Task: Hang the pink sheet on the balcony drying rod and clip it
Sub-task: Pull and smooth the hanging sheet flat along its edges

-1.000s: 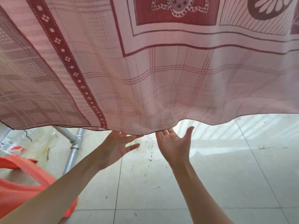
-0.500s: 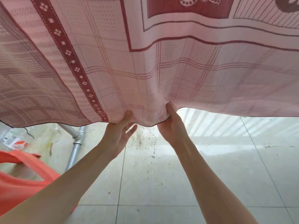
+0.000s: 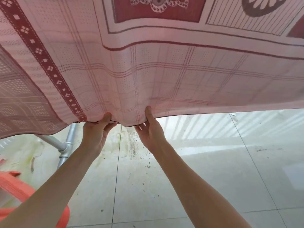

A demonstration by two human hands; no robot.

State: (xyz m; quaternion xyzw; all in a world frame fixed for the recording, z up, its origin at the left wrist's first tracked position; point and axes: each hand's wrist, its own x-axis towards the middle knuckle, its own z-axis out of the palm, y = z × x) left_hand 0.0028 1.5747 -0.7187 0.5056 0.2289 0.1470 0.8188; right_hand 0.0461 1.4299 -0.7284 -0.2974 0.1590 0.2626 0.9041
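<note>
The pink sheet (image 3: 164, 71), with dark red borders and a checked pattern, hangs across the whole upper part of the view. Its lower hem runs from left to right just above my hands. My left hand (image 3: 97, 134) pinches the hem between thumb and fingers. My right hand (image 3: 150, 129) pinches the hem a little to the right, thumb on the near face of the cloth. A short fold of hem sags between the two hands. The drying rod and any clips are hidden above the view.
A grey metal pipe frame (image 3: 65, 145) stands behind the sheet at the left. An orange plastic basket (image 3: 14, 191) sits at the lower left beside my left arm. Pale floor tiles (image 3: 213, 178), stained and speckled near the middle, spread below.
One second ago both hands were open under the hem, palms up. They rose and took hold of the hem, and they still hold it now.
</note>
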